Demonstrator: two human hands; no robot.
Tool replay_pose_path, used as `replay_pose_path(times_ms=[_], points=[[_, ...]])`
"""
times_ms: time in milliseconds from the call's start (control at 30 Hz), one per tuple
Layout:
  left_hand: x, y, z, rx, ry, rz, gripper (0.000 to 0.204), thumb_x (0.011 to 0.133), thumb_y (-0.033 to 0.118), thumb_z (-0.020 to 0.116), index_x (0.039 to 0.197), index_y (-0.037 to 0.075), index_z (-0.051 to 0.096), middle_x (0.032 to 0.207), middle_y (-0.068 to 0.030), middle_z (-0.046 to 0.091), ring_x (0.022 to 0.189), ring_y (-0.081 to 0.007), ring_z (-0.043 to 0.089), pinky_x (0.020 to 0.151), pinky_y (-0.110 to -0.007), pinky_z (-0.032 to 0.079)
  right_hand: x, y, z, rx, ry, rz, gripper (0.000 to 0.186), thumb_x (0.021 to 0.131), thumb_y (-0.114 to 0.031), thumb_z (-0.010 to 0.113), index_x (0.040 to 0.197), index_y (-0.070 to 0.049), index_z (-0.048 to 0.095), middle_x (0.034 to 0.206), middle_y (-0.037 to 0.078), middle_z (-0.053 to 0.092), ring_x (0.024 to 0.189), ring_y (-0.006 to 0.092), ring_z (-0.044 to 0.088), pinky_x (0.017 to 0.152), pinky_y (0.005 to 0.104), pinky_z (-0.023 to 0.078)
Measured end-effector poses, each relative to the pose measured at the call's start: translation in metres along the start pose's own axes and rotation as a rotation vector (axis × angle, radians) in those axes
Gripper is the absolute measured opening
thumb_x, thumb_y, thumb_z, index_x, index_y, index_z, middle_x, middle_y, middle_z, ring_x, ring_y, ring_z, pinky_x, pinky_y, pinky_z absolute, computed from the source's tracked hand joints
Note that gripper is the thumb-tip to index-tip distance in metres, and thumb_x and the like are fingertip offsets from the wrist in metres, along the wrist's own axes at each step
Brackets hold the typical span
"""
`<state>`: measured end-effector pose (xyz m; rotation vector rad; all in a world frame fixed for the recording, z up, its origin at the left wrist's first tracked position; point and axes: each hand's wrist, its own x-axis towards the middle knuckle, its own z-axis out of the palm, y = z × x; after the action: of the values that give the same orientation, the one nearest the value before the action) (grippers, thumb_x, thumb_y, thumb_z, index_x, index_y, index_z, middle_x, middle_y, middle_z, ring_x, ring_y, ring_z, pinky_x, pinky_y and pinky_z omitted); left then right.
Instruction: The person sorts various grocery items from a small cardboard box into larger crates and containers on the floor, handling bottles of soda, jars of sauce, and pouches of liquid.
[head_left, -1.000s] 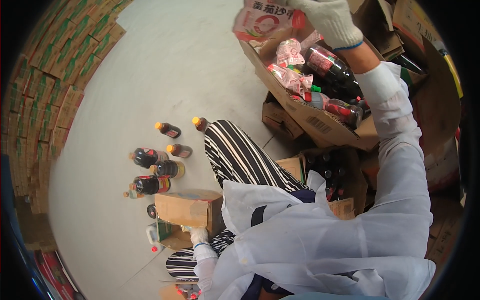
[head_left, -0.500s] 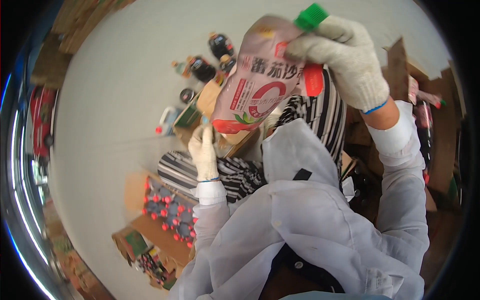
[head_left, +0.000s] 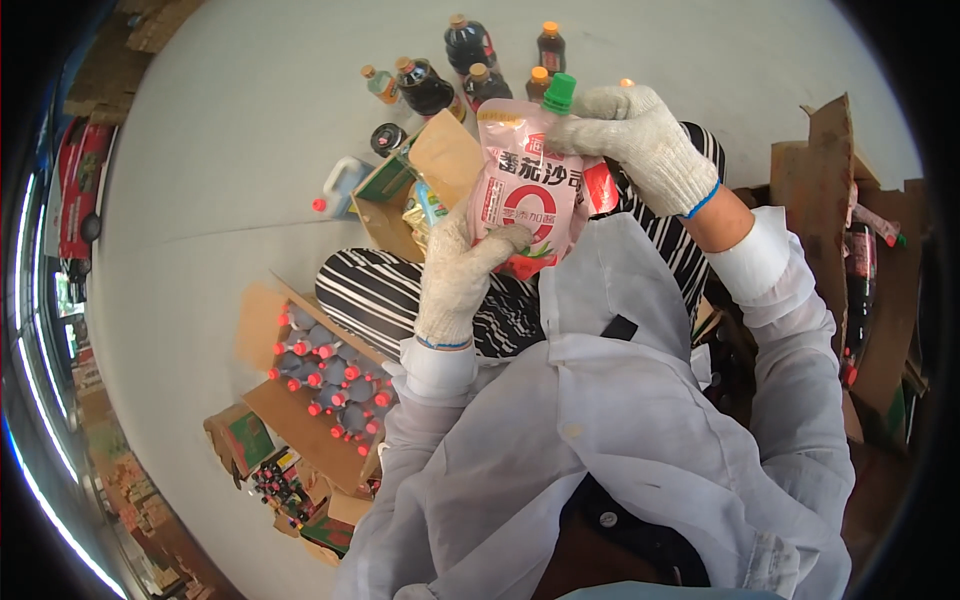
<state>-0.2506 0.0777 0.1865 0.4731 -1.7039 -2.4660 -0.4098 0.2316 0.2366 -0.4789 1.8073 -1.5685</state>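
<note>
Soft, even light on the pale floor (head_left: 230, 170); white glare streaks far left; fisheye curvature bends edges near the black rim; pouch (head_left: 535, 190) sharp

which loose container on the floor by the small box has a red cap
The pale handled jug, left of the small box near the left hand. The bottles beyond show orange or tan caps, the round black one no red.
</note>
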Motion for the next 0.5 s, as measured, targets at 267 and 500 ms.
replay_pose_path(times_ms=[267,500], points=[[-0.003,0.007,0.013,0.087,0.033,-0.06,0.039,0.073,-0.004,0.064,0.111,-0.009,0.059,0.095,-0.0109,0.068,0.085,-0.015,0.065,0.078,-0.027,0.052,-0.011,0.019,-0.014,0.262,-0.054,-0.022,0.02,0.083,-0.012,0.07,0.093,0.006,0.067,0.083,0.005,0.066,0.071,0.0086,0.06,0.064,0.0232,0.049],[-0.004,-0.004,0.003,-0.026,0.111,-0.031,0.038,0.074,-0.004,0.063,0.111,-0.01,0.057,0.097,-0.0121,0.067,0.083,-0.0162,0.065,0.078,-0.028,0.052,-0.009,0.022,-0.011,0.208,-0.029,-0.044,0.029,0.082,-0.014,0.069,0.102,0.008,0.066,0.086,0.007,0.067,0.074,0.0092,0.059,0.067,0.0229,0.049]])
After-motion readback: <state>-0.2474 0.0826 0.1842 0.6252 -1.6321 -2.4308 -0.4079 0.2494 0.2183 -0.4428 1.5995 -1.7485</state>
